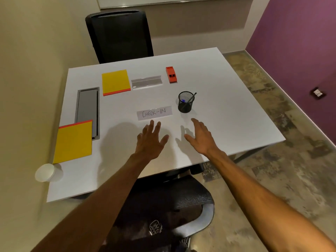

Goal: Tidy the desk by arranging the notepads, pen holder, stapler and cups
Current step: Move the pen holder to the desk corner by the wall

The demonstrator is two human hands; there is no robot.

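On the white desk (227,99) lie two yellow notepads with red edges: one (115,81) at the back, one (73,141) at the near left. A red stapler (171,74) sits at the back. A black mesh pen holder (185,102) with a pen stands right of centre. At the near left corner there is a white paper cup (45,172). My left hand (151,140) hovers, fingers spread, just below a "CHECK-IN" paper label (154,113). Beside it my right hand (201,136) is also spread, below the pen holder. Neither hand holds anything.
A grey cable tray lid (87,110) is set into the desk's left side, and a grey slot (147,81) at the back. A black chair (120,36) stands behind the desk, another (181,200) beneath me. A beige wall runs along the left.
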